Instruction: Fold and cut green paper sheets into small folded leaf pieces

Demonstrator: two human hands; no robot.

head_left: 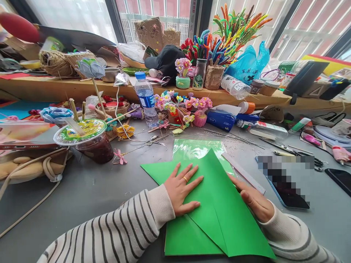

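The folded green paper sheet (216,204) lies under the flat, finger-spread left hand (184,190), its long right edge slanting from beyond the hands toward the body alongside the nearer right hand (256,200), extended and grasping nothing.

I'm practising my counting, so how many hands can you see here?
2. The left hand lies spread on the green paper; the right hand is along the paper's right edge. No others show.
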